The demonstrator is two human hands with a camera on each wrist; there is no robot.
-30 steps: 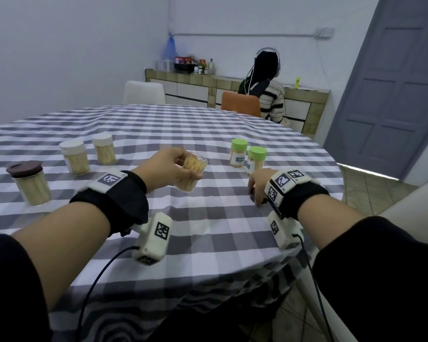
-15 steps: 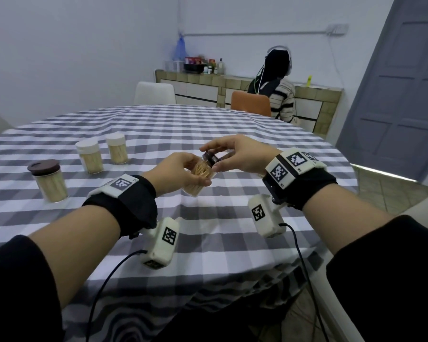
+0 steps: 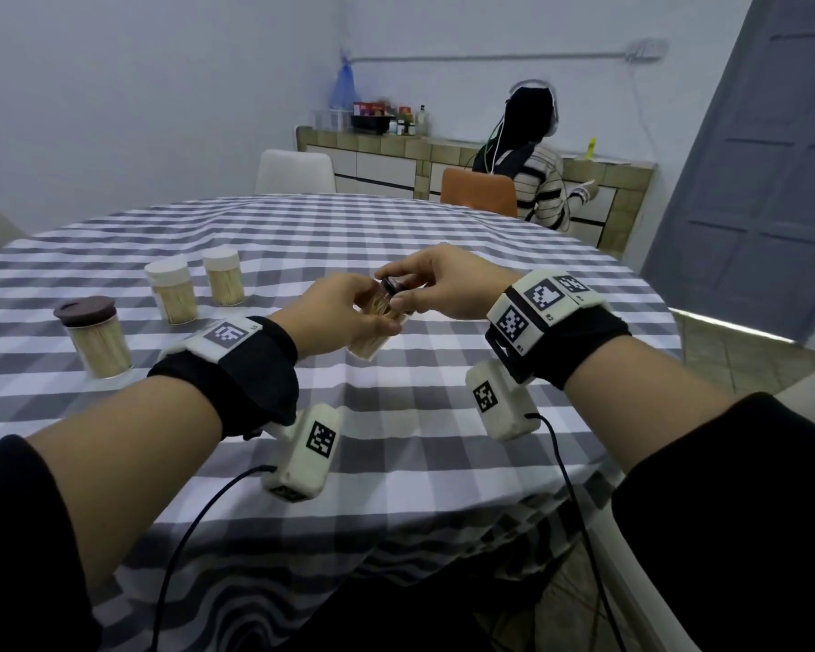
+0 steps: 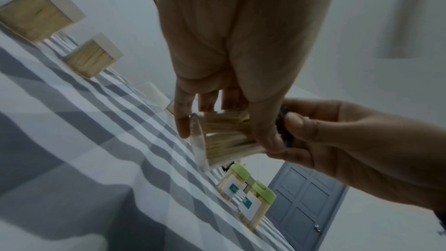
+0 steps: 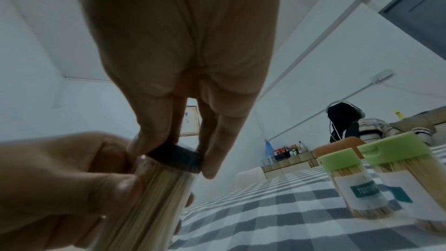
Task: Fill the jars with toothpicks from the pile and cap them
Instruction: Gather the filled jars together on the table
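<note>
Where writing can be made out at all, it is on the white labels of the two green-capped jars (image 5: 350, 180), each bearing a teal patch; on the nearer one only the letters "TOOT" are legible in the right wrist view, the rest being blurred. Square black-and-white coded markers are worn on both wrist bands. A clear jar (image 3: 372, 322), packed full with pale wooden toothpicks (image 4: 226, 135), is held tilted above the checked grey-and-white cloth of the desk (image 3: 396, 228), between the two hands. It is gripped round its body by the left hand (image 3: 335, 317), fingers and thumb curled about the glass. A dark round cap (image 5: 177, 156) is pinched at the jar's mouth by the fingertips of the right hand (image 3: 448, 287). Well to the left, a brown-lidded jar (image 3: 96, 338) and two white-capped jars (image 3: 194, 287) of toothpicks are seen standing upright on the cloth
</note>
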